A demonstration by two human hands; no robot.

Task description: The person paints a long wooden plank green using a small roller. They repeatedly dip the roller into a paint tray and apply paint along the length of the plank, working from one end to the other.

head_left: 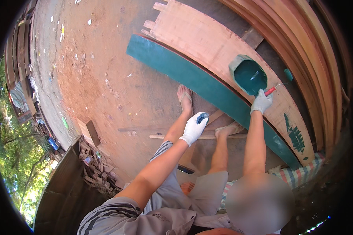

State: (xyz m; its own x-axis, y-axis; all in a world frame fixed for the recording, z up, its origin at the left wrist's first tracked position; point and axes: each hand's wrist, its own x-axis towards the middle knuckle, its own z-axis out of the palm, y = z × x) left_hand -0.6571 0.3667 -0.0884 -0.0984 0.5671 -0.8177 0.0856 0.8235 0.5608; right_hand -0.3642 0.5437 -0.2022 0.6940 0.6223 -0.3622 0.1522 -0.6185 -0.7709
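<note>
Beams (306, 43) cropped, right hand (261, 102) part-hiding roller handle (270, 91)

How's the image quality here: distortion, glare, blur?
Head view: rim vignettes to black, stacked planks look bowed, likely partly fisheye; head view: foliage at left is overexposed in places; head view: round blurred patch at lower right hides what's behind; head view: left hand and right hand look reasonably sharp.

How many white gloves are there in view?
2. One white glove is on the left hand, below the green plank in the picture; the other is on the right hand, at the red handle. I see no others.
</note>
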